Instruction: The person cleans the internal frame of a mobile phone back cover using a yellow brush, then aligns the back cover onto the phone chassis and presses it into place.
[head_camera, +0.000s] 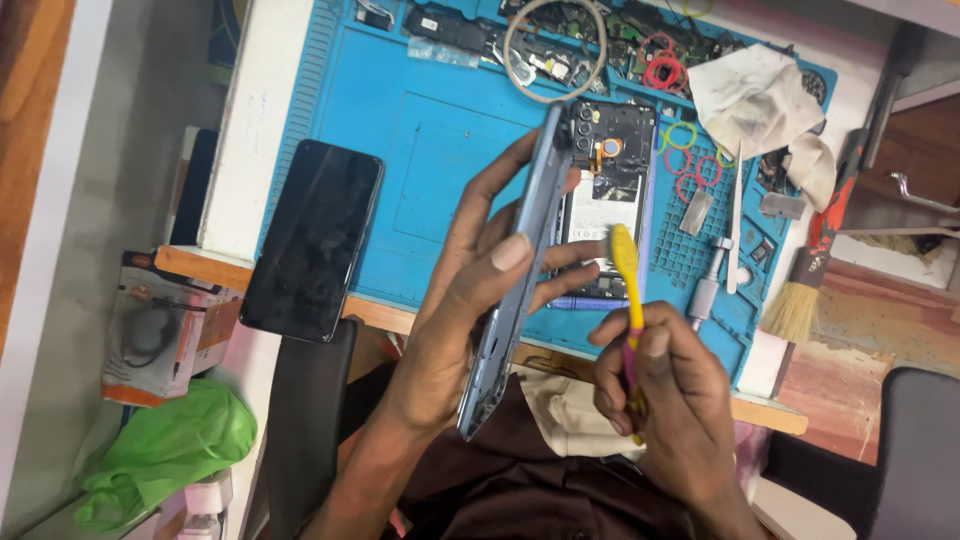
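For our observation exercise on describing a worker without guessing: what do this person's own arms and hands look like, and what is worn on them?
Both arms are bare to where they leave the picture: no sleeves, gloves, watch, rings or bands show. The left hand has long slim fingers with short, pale nails. The right hand is seen from its back, fingers curled. A dark brown garment covers the lap below.

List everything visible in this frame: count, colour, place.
phone frame: 1, grey-blue, edge-on in left hand
toothbrush: 1, yellow, in right hand
opened phone: 1, black, on mat behind frame
mat: 1, blue, on desk
black phone: 1, mat's left edge
rubber bands: several, red, yellow, green, mat's right
cloth: 1, white, dirty, upper right
tweezers: 1, white, right of mat
brush: 1, straw bristles, right edge
green bag: 1, lower left
left hand: 1, centre
right hand: 1, lower centre
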